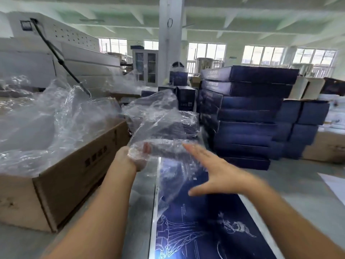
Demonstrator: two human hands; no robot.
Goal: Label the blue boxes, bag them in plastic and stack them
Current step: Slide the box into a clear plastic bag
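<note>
A long dark blue box (201, 227) with white line drawings lies in front of me, running away from the camera. A clear plastic bag (158, 128) hangs over its far end. My left hand (137, 156) grips the bag's edge, its fingers wrapped in the film. Fingers straight and spread, my right hand (211, 171) hovers over the box beside the bag; the view is blurred and contact cannot be told. A tall stack of blue boxes (246, 116) stands beyond on the right.
An open cardboard carton (65, 180) full of clear plastic bags sits at my left. A white machine (61, 53) stands behind it. More blue boxes and a brown carton (324, 148) are at the far right. A white pillar (169, 38) rises at the back.
</note>
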